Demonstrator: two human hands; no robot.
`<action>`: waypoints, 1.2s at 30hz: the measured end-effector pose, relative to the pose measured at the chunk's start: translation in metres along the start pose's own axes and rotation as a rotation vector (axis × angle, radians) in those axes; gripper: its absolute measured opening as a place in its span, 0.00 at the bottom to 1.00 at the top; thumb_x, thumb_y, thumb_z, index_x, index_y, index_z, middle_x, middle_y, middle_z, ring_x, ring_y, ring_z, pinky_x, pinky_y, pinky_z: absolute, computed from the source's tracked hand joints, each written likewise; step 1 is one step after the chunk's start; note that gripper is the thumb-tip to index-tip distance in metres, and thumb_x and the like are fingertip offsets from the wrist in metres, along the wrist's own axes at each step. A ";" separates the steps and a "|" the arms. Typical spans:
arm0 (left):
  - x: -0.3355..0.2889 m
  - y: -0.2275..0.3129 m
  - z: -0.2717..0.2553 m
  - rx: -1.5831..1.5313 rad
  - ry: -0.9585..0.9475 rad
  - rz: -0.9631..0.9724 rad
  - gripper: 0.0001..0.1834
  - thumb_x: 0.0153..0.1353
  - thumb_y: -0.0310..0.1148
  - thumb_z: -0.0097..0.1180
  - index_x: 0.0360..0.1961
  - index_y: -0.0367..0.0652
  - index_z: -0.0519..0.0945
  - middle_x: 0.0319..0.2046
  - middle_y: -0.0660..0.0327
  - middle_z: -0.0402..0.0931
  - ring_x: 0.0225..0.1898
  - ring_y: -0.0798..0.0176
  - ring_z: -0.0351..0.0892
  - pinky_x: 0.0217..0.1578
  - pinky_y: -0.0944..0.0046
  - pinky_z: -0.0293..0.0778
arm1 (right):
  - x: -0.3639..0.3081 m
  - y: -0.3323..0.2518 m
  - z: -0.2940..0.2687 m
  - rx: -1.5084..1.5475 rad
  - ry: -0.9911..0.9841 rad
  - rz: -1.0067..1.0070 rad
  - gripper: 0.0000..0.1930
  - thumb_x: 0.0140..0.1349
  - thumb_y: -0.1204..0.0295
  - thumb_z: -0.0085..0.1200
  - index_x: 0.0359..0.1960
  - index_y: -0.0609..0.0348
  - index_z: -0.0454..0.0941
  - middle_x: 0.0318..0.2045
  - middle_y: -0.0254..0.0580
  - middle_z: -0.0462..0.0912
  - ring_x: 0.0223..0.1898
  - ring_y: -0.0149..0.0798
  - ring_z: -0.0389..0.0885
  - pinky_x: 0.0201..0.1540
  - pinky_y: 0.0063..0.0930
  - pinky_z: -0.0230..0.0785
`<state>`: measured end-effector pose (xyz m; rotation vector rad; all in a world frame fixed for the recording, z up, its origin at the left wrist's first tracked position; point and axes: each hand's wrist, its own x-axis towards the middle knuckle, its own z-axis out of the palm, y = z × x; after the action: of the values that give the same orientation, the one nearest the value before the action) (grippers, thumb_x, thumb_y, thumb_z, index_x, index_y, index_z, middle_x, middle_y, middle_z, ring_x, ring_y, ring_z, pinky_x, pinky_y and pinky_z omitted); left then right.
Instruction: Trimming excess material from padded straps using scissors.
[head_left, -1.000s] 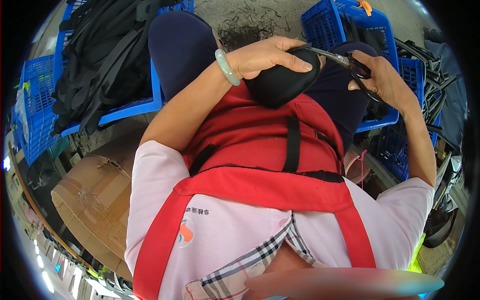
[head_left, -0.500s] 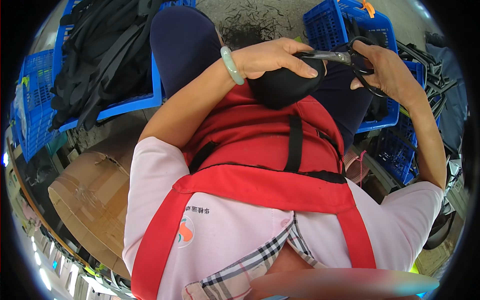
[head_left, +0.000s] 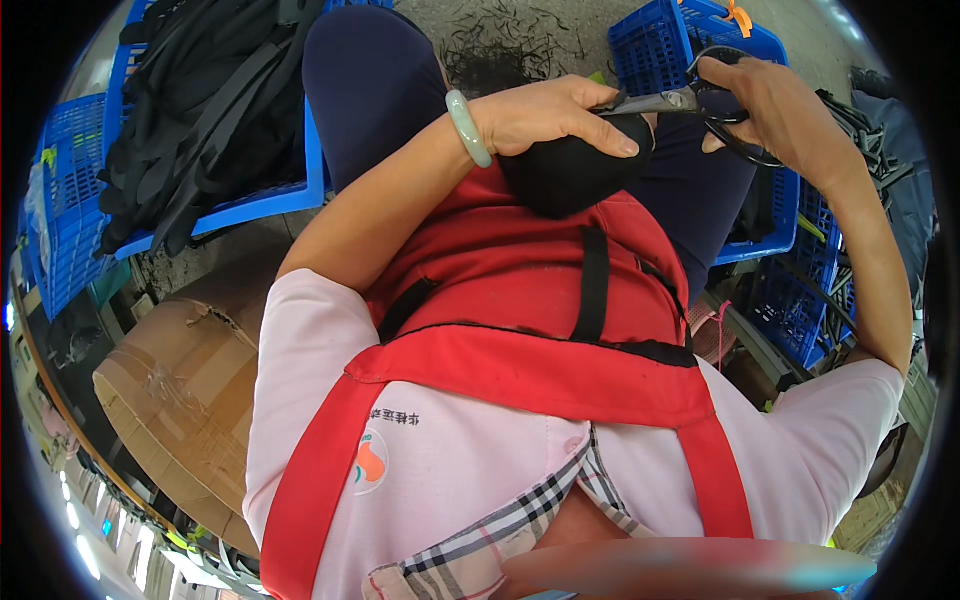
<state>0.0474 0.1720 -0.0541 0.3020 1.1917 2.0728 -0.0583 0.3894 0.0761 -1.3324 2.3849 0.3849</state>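
Observation:
My left hand point(head_left: 560, 118), with a pale green bangle at the wrist, pinches a rounded black cloth piece point(head_left: 575, 178) between thumb and fingers. The piece hangs over my lap against the red apron point(head_left: 470, 260). In my right hand point(head_left: 775, 115) are black-handled scissors point(head_left: 675, 102), fingers and thumb through the loops, which stand apart. Their blades point left and reach the upper edge of the black piece, beside my left thumb and index finger. My left hand partly hides the blade tips, so I cannot tell what lies between them.
A blue crate point(head_left: 215, 215) heaped with black straps point(head_left: 200, 120) stands at the left. Another blue crate point(head_left: 650, 60) is at the far right, with more dark strips beside it. Black offcuts point(head_left: 500, 55) litter the floor ahead. A cardboard box point(head_left: 180, 370) sits near my left side.
My right hand and the scissor handles have shifted slightly up and to the right, and my right elbow has swung outward. My left hand and the black piece have barely moved.

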 end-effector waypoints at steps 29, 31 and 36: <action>0.012 -0.003 -0.024 0.139 0.329 0.237 0.13 0.65 0.34 0.57 0.45 0.35 0.80 0.38 0.58 0.81 0.35 0.68 0.79 0.38 0.70 0.74 | 0.021 -0.016 0.037 1.725 1.253 0.273 0.08 0.60 0.70 0.58 0.26 0.58 0.73 0.14 0.28 0.69 0.15 0.23 0.66 0.19 0.17 0.53; 0.018 0.006 -0.012 0.076 0.403 0.445 0.13 0.64 0.32 0.57 0.46 0.35 0.79 0.38 0.60 0.80 0.35 0.67 0.79 0.39 0.68 0.75 | 0.040 -0.045 0.050 1.806 1.146 0.278 0.09 0.59 0.69 0.58 0.27 0.57 0.71 0.16 0.33 0.75 0.17 0.27 0.72 0.22 0.20 0.60; 0.003 0.037 -0.014 -0.201 0.460 0.572 0.04 0.60 0.23 0.59 0.37 0.37 0.79 0.35 0.61 0.80 0.37 0.65 0.80 0.42 0.65 0.76 | 0.074 -0.104 0.063 1.946 0.744 0.165 0.11 0.60 0.68 0.61 0.36 0.60 0.72 0.19 0.35 0.76 0.20 0.25 0.73 0.24 0.18 0.64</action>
<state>0.0201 0.1531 -0.0318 0.0681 1.2369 2.8527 0.0070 0.3060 -0.0189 -0.1925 1.7469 -2.0824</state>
